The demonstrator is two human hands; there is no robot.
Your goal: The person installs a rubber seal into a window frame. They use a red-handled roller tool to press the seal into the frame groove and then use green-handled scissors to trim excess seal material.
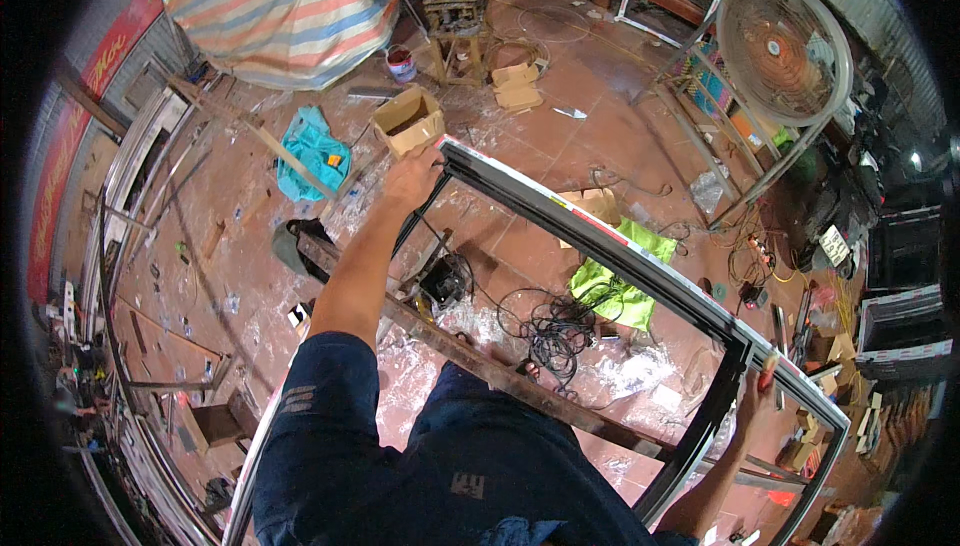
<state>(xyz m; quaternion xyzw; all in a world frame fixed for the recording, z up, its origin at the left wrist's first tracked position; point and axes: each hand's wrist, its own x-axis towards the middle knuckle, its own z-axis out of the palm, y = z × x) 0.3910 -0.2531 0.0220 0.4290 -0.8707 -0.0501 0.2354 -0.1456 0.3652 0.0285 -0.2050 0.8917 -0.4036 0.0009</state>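
Note:
A large dark metal window frame [590, 243], with pale film along its outer edge, stretches in front of me from upper left to lower right. My left hand [410, 178] is closed round its far left corner. Farther right, my right hand [757, 404] grips the same long rail beside a dark crossbar [712, 411]. Something small and red shows at its fingers; I cannot make out what it is. Under the frame, close to my body, runs a worn brown beam [455, 349].
Tangled black cable [555, 336] and a lime-green cloth [635, 296] lie on the floor inside the frame's outline. Beyond stand an open cardboard box [408, 118] and a paint bucket [401, 66]. A teal cloth [312, 151] lies left; a large fan [785, 51] stands far right.

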